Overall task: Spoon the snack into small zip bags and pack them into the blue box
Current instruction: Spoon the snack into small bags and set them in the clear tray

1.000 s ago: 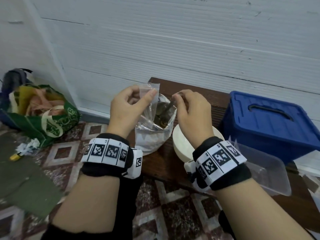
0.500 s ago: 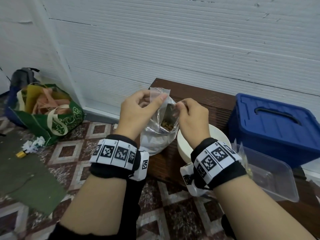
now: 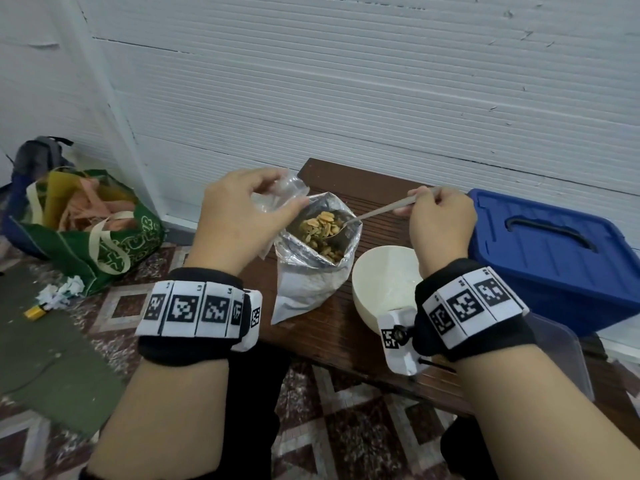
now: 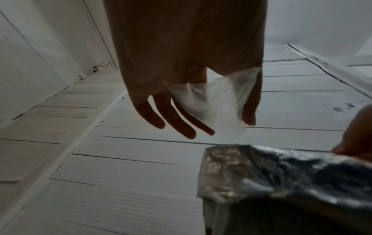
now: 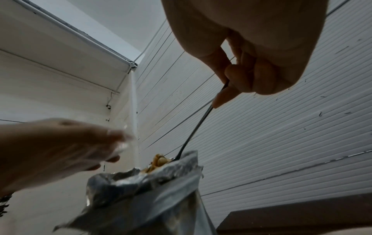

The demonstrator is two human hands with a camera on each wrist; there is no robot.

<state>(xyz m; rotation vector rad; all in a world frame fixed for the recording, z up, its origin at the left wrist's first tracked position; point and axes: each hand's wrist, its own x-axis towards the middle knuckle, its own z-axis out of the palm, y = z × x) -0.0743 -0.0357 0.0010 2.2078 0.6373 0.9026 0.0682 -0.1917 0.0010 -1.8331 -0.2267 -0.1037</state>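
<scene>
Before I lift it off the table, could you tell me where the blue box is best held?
Take the blue box by the dark handle recessed in its closed lid, coming from above. The handle lies across the flat lid top, well suited to a curled-finger grip.

The green shopping bag (image 3: 86, 233) on the floor at left bears pale printed lettering on its front, but the folds and handle cut it up and no word can be made out. The wristbands (image 3: 194, 306) carry only black-and-white square code patterns with tiny marks too small to read. Nothing else shows legible writing.
</scene>
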